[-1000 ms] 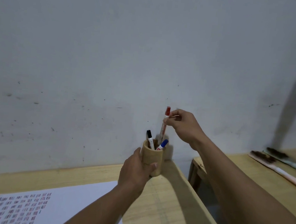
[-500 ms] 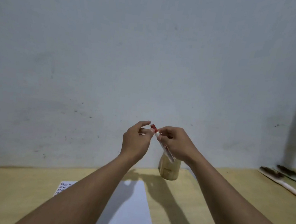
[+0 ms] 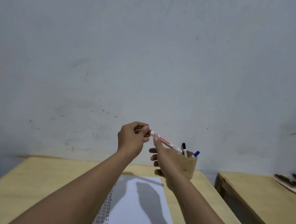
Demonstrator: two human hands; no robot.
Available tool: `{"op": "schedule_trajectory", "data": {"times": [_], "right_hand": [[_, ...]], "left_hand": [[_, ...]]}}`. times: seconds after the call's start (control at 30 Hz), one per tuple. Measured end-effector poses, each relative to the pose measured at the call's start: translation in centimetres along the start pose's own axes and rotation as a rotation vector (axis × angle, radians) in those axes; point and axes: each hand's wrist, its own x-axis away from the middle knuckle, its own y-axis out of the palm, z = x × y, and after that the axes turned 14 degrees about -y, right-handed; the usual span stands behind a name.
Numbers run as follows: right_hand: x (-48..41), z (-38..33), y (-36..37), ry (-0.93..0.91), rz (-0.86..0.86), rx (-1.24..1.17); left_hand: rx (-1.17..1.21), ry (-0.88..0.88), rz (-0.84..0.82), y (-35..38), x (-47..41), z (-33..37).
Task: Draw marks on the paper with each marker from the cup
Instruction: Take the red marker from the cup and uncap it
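Red-capped marker: held in the air between both hands, above the far end of the paper. Its white barrel carries red print and slopes down to the right, the lower end reaching toward the cup.

Left hand: grip closed on the red cap end of the marker, fingers curled, thumb and fingertips pinching the cap.

Right hand: grip narrow, thumb and index finger pinching the barrel just right of the cap. The other fingers are spread loose below it.

Cup: tan, cylindrical, upright on the light wooden counter at its far right corner, partly hidden behind the right hand. It holds 2 markers, a black-capped marker and a blue-capped marker, both leaning with caps up.

Paper: white sheet lying flat on the counter, below the forearms. Rows of small marks run down its left edge. Shadows of both hands fall across it.

A second wooden counter stands apart to the right, with blurred long objects at its far edge.
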Motion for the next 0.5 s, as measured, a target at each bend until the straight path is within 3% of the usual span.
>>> {"op": "schedule_trajectory", "data": {"times": [0.1,0.17,0.5], "right_hand": [[-0.3,0.6,2.0,0.253,-0.008,-0.686],[-0.7,1.1,3.3,0.272,0.063,-0.875],[0.5,3.2,8.8,0.189,0.088,-0.860]], "left_hand": [[-0.042,-0.001,-0.053,-1.6,0.1,-0.8],[-0.085,0.009,-0.074,-2.8,0.1,-1.4],[-0.148,-0.035,0.010,-8.0,-0.2,-4.2]]}}
